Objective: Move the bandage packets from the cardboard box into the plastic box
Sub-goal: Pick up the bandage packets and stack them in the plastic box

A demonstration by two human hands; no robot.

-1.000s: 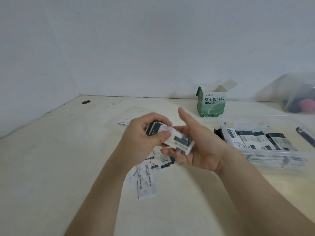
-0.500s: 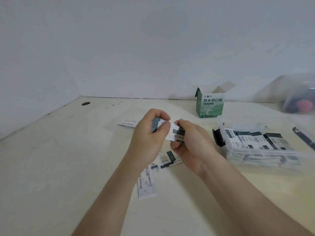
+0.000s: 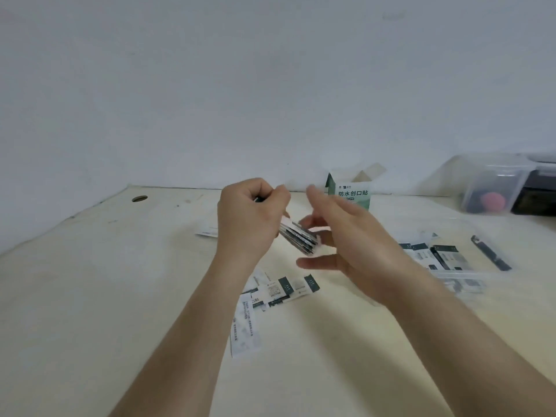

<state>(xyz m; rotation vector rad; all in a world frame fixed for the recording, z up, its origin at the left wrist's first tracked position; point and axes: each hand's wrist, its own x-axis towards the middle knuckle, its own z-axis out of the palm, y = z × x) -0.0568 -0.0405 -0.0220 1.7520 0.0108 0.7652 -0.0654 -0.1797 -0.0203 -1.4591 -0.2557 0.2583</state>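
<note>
The left hand [image 3: 251, 219] gripped a stack of bandage packets [image 3: 298, 239], fingers curled round its upper end, above the bench [image 3: 90, 296], in front of the cardboard box [image 3: 350, 192] and a little to its left. The right hand [image 3: 349, 239] was spread wide with straight fingers, just in front of the cardboard box and beside the stack's lower end. Blur hid whether any fingertip touched the stack.

More loose packets [image 3: 281, 291] lay scattered on the bench well in front of the cardboard box, toward the person, and one lay apart to its left [image 3: 206, 232]. The plastic box [image 3: 460, 274] stood to the right of the cardboard box and nearer the person, with several packets already lying flat inside.

The step in hand looked like gathering and squaring a stack before transfer, so the task seemed partly done. The next move would likely call for the right hand to close on the stack, or for the left to carry it right of the cardboard box and lower it flat into the plastic box. The grip would need to be firm, since thin, slick packets could fan out and slip.
</note>
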